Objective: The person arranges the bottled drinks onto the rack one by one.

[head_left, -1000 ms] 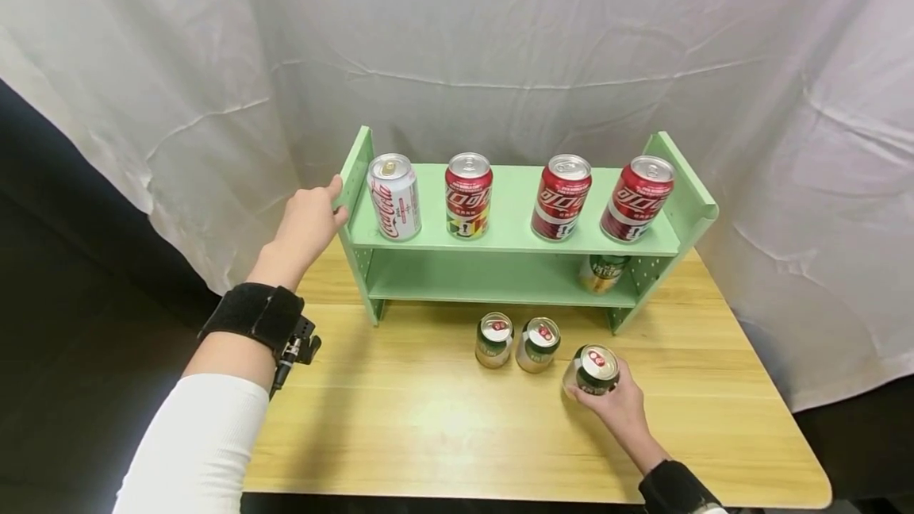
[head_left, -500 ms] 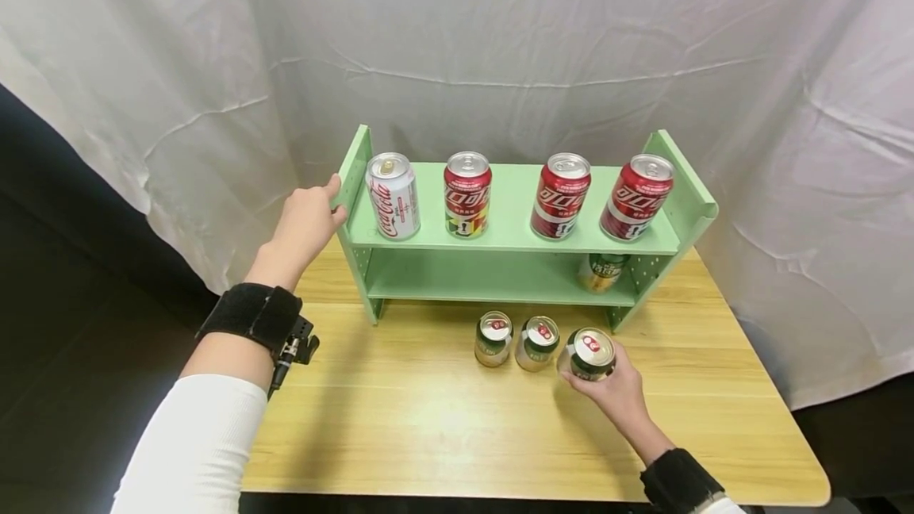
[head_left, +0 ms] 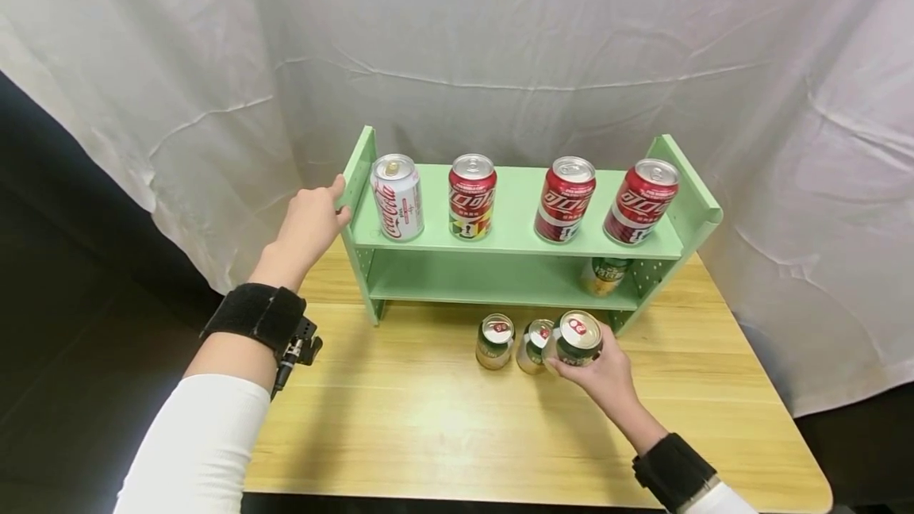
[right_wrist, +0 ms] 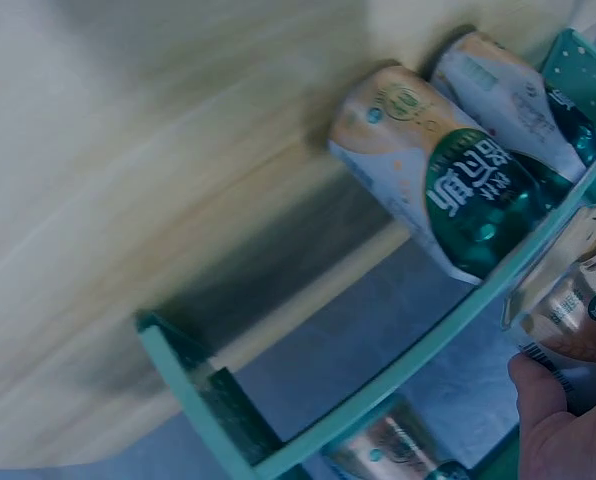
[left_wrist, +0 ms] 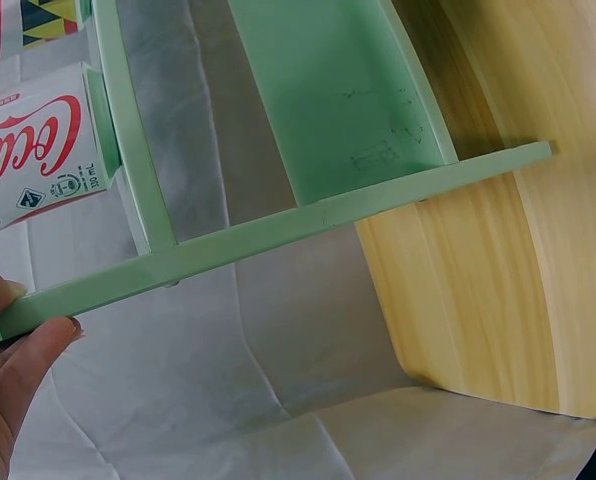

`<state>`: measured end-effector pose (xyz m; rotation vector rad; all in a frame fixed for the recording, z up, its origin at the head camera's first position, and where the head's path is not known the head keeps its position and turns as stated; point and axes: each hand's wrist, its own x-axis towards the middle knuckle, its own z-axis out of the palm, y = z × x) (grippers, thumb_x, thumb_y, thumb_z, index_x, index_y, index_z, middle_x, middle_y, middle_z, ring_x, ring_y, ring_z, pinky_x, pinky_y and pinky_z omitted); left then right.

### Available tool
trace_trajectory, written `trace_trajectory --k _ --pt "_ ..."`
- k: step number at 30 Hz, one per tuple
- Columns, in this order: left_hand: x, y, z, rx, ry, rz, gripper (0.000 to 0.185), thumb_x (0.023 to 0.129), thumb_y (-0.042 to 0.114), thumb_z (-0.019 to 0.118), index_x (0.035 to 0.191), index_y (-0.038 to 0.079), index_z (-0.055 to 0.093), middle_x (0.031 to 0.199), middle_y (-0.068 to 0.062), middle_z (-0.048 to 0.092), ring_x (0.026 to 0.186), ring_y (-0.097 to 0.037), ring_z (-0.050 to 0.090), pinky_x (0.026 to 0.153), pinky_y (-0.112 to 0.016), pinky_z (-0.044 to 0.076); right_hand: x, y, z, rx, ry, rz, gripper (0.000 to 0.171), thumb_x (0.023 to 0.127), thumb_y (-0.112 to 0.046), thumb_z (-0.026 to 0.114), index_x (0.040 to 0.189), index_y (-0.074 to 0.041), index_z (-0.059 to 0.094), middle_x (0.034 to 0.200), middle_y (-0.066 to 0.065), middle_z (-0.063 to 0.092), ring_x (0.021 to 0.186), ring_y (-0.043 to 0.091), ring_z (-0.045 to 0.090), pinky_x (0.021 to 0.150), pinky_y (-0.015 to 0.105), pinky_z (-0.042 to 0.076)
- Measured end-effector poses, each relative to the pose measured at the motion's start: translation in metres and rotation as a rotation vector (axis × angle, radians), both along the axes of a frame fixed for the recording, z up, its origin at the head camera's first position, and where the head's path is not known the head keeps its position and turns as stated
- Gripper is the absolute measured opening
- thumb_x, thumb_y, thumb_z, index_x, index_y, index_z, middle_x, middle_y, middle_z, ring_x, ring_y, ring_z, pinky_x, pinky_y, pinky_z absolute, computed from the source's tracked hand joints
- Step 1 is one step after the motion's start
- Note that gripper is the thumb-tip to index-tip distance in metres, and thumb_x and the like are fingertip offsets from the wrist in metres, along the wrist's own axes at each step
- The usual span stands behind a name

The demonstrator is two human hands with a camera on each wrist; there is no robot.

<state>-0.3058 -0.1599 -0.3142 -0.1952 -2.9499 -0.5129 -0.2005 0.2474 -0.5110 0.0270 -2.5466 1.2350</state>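
My left hand (head_left: 307, 220) grips the left side panel of the light-green two-tier shelf (head_left: 464, 276); thumb and finger pinch that panel's edge (left_wrist: 208, 250) in the left wrist view. Held in my right hand (head_left: 603, 371) is a green-and-gold drink can (head_left: 578, 339), in front of the shelf's right half. It overlaps a matching can (head_left: 531, 351) on the table in the head view. Another such can (head_left: 495, 343) stands just left of that one. In the right wrist view the held can (right_wrist: 578, 325) shows its base, close by the shelf's edge, with my thumb against its side.
On the top tier stand a white Coca-Cola can (head_left: 398, 201) and red cola cans (head_left: 471, 201). One green-and-gold can (head_left: 605, 276) sits at the lower tier's right end. The wooden table (head_left: 400, 435) extends in front; a pale curtain (head_left: 500, 38) hangs behind.
My right hand has carried its can leftward, up and toward the shelf, from the table's right side to over the loose cans. My left hand stays on the side panel.
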Motion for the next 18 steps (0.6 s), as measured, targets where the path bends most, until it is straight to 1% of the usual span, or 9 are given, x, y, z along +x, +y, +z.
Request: trace_trajectory --k 4,8,12,15,18 --pt "0.0 -0.001 -0.001 0.009 -0.008 0.0 0.056 0.094 0.012 0.049 0.144 -0.004 0.03 0.094 -0.032 0.062 0.051 -0.019 0.035 0.051 -0.031 0.035 -0.006 -0.006 0.004 -0.011 -0.002 0.01 0.08 0.058 -0.014 0.089 0.125 0.003 0.048 0.111 0.022 0.062 0.103 0.036 0.059 0.084 0.051 0.047" --pt "0.0 0.0 -0.001 0.011 -0.01 0.006 0.057 0.094 0.012 0.049 0.145 -0.004 0.03 0.101 -0.034 0.061 0.051 -0.019 0.035 0.051 -0.031 0.035 -0.014 -0.01 0.004 -0.005 0.004 0.01 0.081 0.058 -0.015 0.089 0.125 0.003 0.048 0.112 0.022 0.061 0.103 0.037 0.059 0.085 0.051 0.047" --pt "-0.001 0.0 -0.001 0.012 0.001 0.002 0.057 0.094 0.012 0.049 0.145 -0.004 0.03 0.094 -0.032 0.062 0.05 -0.019 0.034 0.051 -0.032 0.035 -0.022 -0.013 0.005 -0.002 0.019 0.013 0.082 0.058 -0.017 0.089 0.126 0.002 0.047 0.112 0.022 0.062 0.102 0.036 0.06 0.084 0.05 0.048" --pt "-0.001 -0.001 -0.002 0.008 0.015 -0.005 0.056 0.093 0.012 0.049 0.144 -0.004 0.031 0.096 -0.033 0.062 0.05 -0.02 0.035 0.051 -0.032 0.035 -0.028 -0.016 0.006 0.001 0.021 0.016 0.083 0.058 -0.019 0.09 0.127 0.002 0.047 0.111 0.022 0.062 0.1 0.036 0.061 0.082 0.05 0.049" --pt "-0.001 -0.003 -0.003 0.003 0.027 -0.002 0.056 0.093 0.013 0.05 0.144 -0.004 0.033 0.103 -0.034 0.062 0.051 -0.021 0.036 0.051 -0.033 0.035 -0.035 -0.019 0.008 0.014 0.017 0.019 0.082 0.059 -0.021 0.089 0.127 0.001 0.048 0.11 0.021 0.063 0.098 0.035 0.062 0.08 0.05 0.05"
